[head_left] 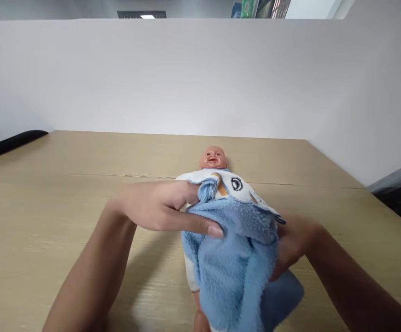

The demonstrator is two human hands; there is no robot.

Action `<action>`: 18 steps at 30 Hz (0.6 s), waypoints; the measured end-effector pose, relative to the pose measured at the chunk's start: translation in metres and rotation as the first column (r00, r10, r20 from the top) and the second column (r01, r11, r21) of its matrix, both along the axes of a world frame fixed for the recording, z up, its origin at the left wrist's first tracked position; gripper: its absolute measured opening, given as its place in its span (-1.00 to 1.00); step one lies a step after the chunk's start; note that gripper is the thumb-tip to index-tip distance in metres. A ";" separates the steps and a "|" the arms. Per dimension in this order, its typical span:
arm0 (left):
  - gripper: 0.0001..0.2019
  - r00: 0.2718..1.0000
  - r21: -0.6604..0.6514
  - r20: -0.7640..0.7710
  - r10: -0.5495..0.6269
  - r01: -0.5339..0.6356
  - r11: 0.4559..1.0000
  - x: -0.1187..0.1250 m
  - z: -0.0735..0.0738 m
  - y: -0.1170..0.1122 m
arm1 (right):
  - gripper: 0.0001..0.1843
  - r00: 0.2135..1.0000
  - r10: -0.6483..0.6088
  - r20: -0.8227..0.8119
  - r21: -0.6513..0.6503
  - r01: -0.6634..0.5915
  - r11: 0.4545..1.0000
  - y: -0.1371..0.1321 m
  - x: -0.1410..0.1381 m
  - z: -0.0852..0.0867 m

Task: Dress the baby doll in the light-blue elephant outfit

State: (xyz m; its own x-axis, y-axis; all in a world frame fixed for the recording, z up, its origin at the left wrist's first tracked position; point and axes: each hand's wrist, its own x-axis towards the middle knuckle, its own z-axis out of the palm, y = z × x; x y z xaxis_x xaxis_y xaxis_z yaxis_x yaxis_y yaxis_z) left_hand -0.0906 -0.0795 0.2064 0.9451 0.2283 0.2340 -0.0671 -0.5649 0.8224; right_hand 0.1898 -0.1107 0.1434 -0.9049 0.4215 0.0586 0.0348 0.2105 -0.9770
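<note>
Pinching blue terry cloth (237, 272) over baby doll (213, 159) with left hand (168, 207); impossible to judge hold of right hand (294, 240) beside doll. Seemingly midway: covering torso, leaving head bare, bunched, not yet flat.

We lose the fingers of the right hand (293, 240), itself blurred, behind the towel (235, 258), and cannot tell their grip. The left hand (162, 203) hides its fingertips in cloth above its thumb. Between both hands' fingers, towel covers most of the doll (213, 159); below them, we see its leg (201, 321) cut off by the bottom edge.
</note>
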 end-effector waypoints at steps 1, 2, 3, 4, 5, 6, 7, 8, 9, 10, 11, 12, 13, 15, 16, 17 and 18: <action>-0.77 1.000 0.004 -0.018 -0.005 0.005 1.000 0.002 0.001 -0.001 | -0.59 0.999 -0.053 -0.011 0.019 0.053 0.998 0.001 0.002 -0.002; -0.74 0.999 -0.003 -0.043 -0.026 0.026 1.000 0.003 0.001 -0.002 | -0.55 0.994 -0.105 -0.023 0.031 0.105 0.994 0.003 0.005 -0.004; -0.70 0.996 -0.019 -0.074 -0.055 0.054 0.998 0.003 0.001 -0.002 | -0.49 0.987 -0.155 -0.035 0.038 0.156 0.987 0.004 0.008 -0.006; -0.67 0.991 -0.043 -0.100 -0.086 0.082 0.996 0.003 0.001 -0.001 | -0.40 0.979 -0.194 -0.057 0.046 0.197 0.979 0.006 0.011 -0.009; -0.64 0.988 -0.065 -0.115 -0.106 0.099 0.993 0.002 0.000 0.000 | -0.34 0.971 -0.226 -0.072 0.055 0.230 0.972 0.008 0.013 -0.011; -0.62 0.988 -0.080 -0.116 -0.105 0.096 0.992 0.001 -0.001 0.001 | -0.30 0.968 -0.242 -0.070 0.063 0.246 0.967 0.009 0.015 -0.013; -0.63 0.991 -0.085 -0.109 -0.083 0.074 0.994 0.000 -0.003 0.002 | -0.31 0.970 -0.236 -0.057 0.063 0.240 0.969 0.010 0.015 -0.015; -0.64 0.994 -0.085 -0.095 -0.052 0.044 0.995 -0.002 -0.004 0.004 | -0.35 0.979 -0.200 -0.038 0.052 0.202 0.978 0.010 0.014 -0.016; -0.67 0.996 -0.083 -0.080 -0.029 0.023 0.996 -0.003 -0.005 0.005 | -0.40 0.990 -0.140 -0.017 0.033 0.141 0.990 0.010 0.012 -0.016; -0.69 0.997 -0.080 -0.069 -0.023 0.018 0.997 -0.003 -0.006 0.006 | -0.44 0.997 -0.071 -0.007 0.016 0.071 0.997 0.010 0.009 -0.016; -0.72 0.997 -0.080 -0.069 -0.031 0.025 0.996 -0.004 -0.006 0.006 | -0.46 1.000 -0.010 -0.002 0.009 0.010 1.000 0.008 0.006 -0.015; -0.74 0.996 -0.083 -0.073 -0.053 0.047 0.995 -0.003 -0.006 0.006 | -0.48 0.999 0.033 0.008 0.017 -0.033 0.999 0.007 0.003 -0.014; -0.75 0.993 -0.089 -0.080 -0.082 0.075 0.993 -0.003 -0.006 0.005 | -0.48 0.998 0.053 0.022 0.042 -0.054 0.998 0.006 0.001 -0.012; -0.77 0.988 -0.107 -0.090 -0.127 0.117 0.987 -0.001 -0.006 0.003 | -0.46 0.998 0.038 0.050 0.115 -0.044 0.992 0.005 0.001 -0.011; -0.78 0.989 -0.106 -0.092 -0.119 0.110 0.988 0.000 -0.006 0.002 | -0.43 0.997 0.022 0.068 0.144 -0.032 0.989 0.005 0.003 -0.011; -0.79 0.992 -0.097 -0.092 -0.091 0.082 0.992 0.000 -0.006 0.000 | -0.39 0.996 0.001 0.095 0.164 -0.017 0.986 0.006 0.006 -0.012; -0.80 0.994 -0.082 -0.095 -0.049 0.041 0.996 0.000 -0.007 0.000 | -0.34 0.993 -0.028 0.115 0.177 0.007 0.984 0.008 0.011 -0.014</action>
